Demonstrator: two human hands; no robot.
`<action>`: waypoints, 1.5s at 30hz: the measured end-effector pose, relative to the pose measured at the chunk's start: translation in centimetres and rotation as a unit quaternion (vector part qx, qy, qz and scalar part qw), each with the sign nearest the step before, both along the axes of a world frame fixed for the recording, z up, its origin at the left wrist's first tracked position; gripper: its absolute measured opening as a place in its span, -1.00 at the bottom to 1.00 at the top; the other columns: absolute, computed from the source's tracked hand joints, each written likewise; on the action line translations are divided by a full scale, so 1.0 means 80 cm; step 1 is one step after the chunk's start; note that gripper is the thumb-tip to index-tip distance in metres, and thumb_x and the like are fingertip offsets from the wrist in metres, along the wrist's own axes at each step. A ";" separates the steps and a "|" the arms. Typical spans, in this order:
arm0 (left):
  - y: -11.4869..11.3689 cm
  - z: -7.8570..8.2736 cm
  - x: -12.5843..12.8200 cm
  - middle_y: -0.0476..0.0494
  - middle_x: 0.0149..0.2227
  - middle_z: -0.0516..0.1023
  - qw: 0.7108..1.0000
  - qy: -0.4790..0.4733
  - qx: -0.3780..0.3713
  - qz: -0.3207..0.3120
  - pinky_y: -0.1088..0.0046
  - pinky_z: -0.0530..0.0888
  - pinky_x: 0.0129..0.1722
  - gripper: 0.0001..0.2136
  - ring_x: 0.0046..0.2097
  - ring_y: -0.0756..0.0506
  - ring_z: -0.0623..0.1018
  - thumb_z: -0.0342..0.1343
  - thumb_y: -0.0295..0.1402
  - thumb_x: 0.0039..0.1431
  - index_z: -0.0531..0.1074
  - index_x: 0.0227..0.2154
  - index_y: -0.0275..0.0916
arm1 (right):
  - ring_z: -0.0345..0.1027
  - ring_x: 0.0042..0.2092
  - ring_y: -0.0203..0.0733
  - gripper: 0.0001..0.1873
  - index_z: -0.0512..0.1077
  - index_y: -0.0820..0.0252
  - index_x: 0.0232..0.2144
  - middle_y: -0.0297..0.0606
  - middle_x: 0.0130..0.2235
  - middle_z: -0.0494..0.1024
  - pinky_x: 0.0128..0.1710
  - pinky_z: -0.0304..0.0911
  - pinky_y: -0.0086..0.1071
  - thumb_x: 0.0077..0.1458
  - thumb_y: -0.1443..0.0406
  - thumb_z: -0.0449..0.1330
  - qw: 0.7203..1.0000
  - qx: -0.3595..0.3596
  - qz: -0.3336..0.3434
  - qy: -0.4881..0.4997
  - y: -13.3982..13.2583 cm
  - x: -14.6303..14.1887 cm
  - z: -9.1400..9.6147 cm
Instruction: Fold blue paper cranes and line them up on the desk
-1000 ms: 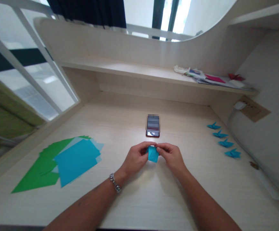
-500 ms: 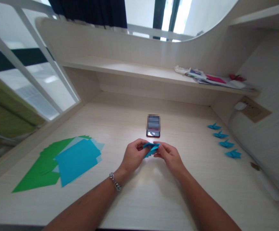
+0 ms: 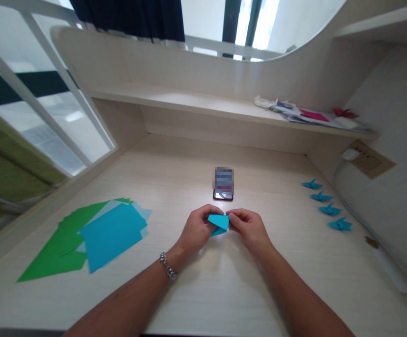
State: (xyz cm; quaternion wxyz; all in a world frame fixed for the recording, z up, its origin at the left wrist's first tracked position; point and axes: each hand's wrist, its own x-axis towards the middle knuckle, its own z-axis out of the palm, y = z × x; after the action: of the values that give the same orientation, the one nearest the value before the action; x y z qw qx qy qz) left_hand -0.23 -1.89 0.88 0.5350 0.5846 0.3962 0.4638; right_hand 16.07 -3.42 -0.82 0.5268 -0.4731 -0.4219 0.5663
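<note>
Between my hands, just above the desk, is a partly folded piece of blue origami paper [image 3: 219,222]. My left hand [image 3: 199,228] grips its left side, fingers behind and thumb beneath the upper flap. At its right edge my right hand [image 3: 248,227] pinches the paper between thumb and fingertips. One broad flap faces me, and a second layer shows below it. The fingertips behind the paper are partly hidden. A phone [image 3: 223,183] lies flat just beyond my hands.
Blue paper sheets [image 3: 114,236] overlap green sheets [image 3: 54,250] on the left of the desk [image 3: 175,164]. Several folded blue paper cranes [image 3: 330,209] stand in a row at the right. Papers [image 3: 312,114] lie on the shelf, and a cable [image 3: 358,210] runs along the right wall.
The blue paper has been turned, so a broad flat flap now faces me in place of narrow folded edges. Both hands have shifted slightly and still hold it.
</note>
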 end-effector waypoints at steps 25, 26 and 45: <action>0.000 -0.012 0.006 -0.16 -0.35 0.58 0.994 -0.064 -0.074 -0.048 0.40 0.51 -0.37 -0.78 -0.36 -0.08 0.54 0.29 -0.46 -0.10 0.49 -0.32 -0.32 | 0.34 -0.51 -0.26 -0.66 0.48 0.23 -0.48 -0.33 -0.54 0.48 -0.49 0.27 -0.40 -0.09 0.05 0.30 0.997 0.021 -0.004 -0.069 0.002 -0.006 -0.004; 0.001 -0.015 0.006 -0.17 -0.34 0.58 0.994 -0.065 -0.075 -0.042 0.41 0.50 -0.37 -0.77 -0.35 -0.08 0.54 0.30 -0.47 -0.13 0.50 -0.32 -0.32 | 0.33 -0.51 -0.26 -0.66 0.48 0.23 -0.47 -0.33 -0.54 0.48 -0.50 0.26 -0.40 -0.09 0.05 0.31 0.996 0.025 -0.009 -0.083 0.002 -0.006 -0.004; 0.004 -0.022 0.005 -0.19 -0.20 0.62 0.999 0.034 -0.014 0.040 0.32 0.53 -0.17 -0.71 -0.20 -0.13 0.59 0.19 -0.54 -0.05 0.54 -0.20 -0.28 | 0.46 -0.31 -0.13 -0.81 0.57 0.15 -0.33 -0.24 -0.33 0.61 -0.27 0.34 -0.30 0.01 0.33 0.17 0.951 0.127 -0.079 -0.271 -0.011 -0.011 0.005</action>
State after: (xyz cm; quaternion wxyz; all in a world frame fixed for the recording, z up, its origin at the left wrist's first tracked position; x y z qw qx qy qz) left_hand 0.19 -1.54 -0.85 0.5107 0.5760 0.4435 0.4589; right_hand 15.20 -4.32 -0.45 0.4913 -0.5702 -0.5782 0.3149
